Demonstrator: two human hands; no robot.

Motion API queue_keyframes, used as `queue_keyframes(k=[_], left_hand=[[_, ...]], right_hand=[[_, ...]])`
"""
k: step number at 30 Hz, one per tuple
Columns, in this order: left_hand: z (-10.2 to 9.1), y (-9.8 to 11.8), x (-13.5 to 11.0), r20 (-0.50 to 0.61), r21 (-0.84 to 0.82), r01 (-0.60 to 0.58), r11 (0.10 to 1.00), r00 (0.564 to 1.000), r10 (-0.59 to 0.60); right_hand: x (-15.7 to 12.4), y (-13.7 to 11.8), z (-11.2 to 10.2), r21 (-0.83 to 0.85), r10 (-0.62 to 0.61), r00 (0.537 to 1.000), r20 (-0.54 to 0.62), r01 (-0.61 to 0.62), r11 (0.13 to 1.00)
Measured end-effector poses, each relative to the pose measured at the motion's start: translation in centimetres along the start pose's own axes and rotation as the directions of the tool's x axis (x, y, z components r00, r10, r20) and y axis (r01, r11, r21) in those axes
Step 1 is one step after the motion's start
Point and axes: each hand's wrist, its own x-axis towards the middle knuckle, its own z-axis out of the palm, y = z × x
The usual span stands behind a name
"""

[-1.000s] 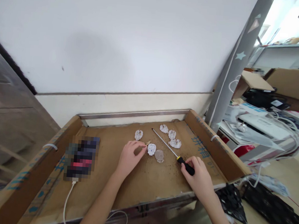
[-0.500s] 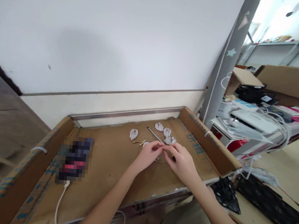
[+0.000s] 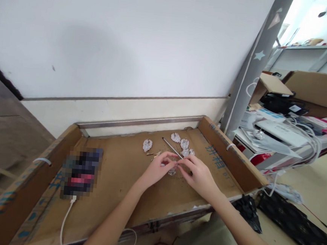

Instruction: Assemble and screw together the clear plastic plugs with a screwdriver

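Note:
My left hand [image 3: 160, 168] and my right hand [image 3: 198, 174] meet over the cardboard [image 3: 118, 194], fingertips pinched close together. Whatever lies between them is too small or hidden to name. Just under the fingertips shows a clear plastic piece [image 3: 172, 172], partly covered by my hands. A thin metal shaft, like a screwdriver's [image 3: 170, 145], lies slanting behind my fingers. Beyond it sit several clear plastic plug parts with metal pins, among them one at the back [image 3: 175, 137] and one [image 3: 184, 143] beside it. Another plug part [image 3: 147, 145] lies apart to the left, near small brass-coloured pieces [image 3: 156, 155].
Low cardboard walls [image 3: 231, 154] edge the work surface. At the left lies a pixelated dark object [image 3: 82, 174] with a white cable [image 3: 66, 216] plugged in. A patterned grey post [image 3: 249, 72] and a cluttered side table [image 3: 281, 132] stand at the right.
The fingers of both hands have shifted slightly, and more of the clear plastic piece beneath them shows. The view has turned a little. The other parts lie where they were.

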Motion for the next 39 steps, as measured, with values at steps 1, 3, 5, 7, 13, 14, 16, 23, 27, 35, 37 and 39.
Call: queue_keyframes(k=[1, 3, 5, 7, 13, 14, 16, 23, 27, 35, 37, 39], left_hand=[[-0.2, -0.1, 0.0, -0.002, 0.007, -0.008, 1.0, 1.0, 0.008], [-0.6, -0.4, -0.1, -0.036, 0.063, -0.022, 0.998, 0.999, 0.024], [-1.2, -0.6, -0.4, -0.105, 0.214, -0.044, 0.976, 0.992, 0.067], [-1.6, -0.8, -0.8, -0.14, 0.415, -0.094, 0.905, 0.976, 0.166], [-1.1, -1.0, -1.8, 0.029, 0.663, -0.25, 0.706, 0.951, 0.309], [-0.9, -1.0, -1.8, 0.042, 0.677, -0.249, 0.693, 0.953, 0.301], [-0.7, -1.1, -1.8, 0.055, 0.697, -0.239, 0.676, 0.958, 0.282], [-0.8, -1.2, -1.7, 0.057, 0.707, -0.223, 0.671, 0.964, 0.26], [-0.8, -1.4, -1.6, 0.055, 0.702, -0.223, 0.676, 0.964, 0.26], [-0.9, -1.6, -1.5, 0.053, 0.7, -0.217, 0.68, 0.966, 0.254], [-0.8, -1.6, -1.5, 0.054, 0.697, -0.221, 0.682, 0.965, 0.258], [-0.8, -1.7, -1.5, 0.051, 0.698, -0.22, 0.681, 0.964, 0.26]], right_hand=[[0.1, 0.1, 0.0, 0.001, -0.007, 1.0, 0.008, 0.007, 1.0], [0.4, 0.3, 0.1, 0.003, -0.02, 0.999, 0.025, 0.02, 1.0], [0.6, 0.5, 0.4, 0.006, -0.034, 0.998, 0.047, 0.034, 0.999], [0.7, 0.8, 0.8, 0.01, -0.05, 0.996, 0.073, 0.049, 0.999], [0.6, 1.0, 2.1, 0.025, -0.081, 0.987, 0.136, 0.078, 0.997], [0.6, 1.0, 2.2, 0.026, -0.082, 0.986, 0.144, 0.079, 0.997], [0.5, 0.9, 2.3, 0.028, -0.079, 0.984, 0.157, 0.076, 0.997], [0.7, 0.7, 2.3, 0.03, -0.055, 0.982, 0.18, 0.05, 0.998], [0.7, 0.7, 2.2, 0.034, -0.039, 0.983, 0.181, 0.033, 0.999], [0.7, 0.4, 2.6, -0.002, -0.003, 0.973, 0.229, 0.004, 1.0], [0.9, 0.4, 2.6, -0.016, 0.013, 0.972, 0.236, -0.009, 1.0], [1.0, 0.4, 2.5, -0.031, 0.028, 0.969, 0.244, -0.021, 0.999]])
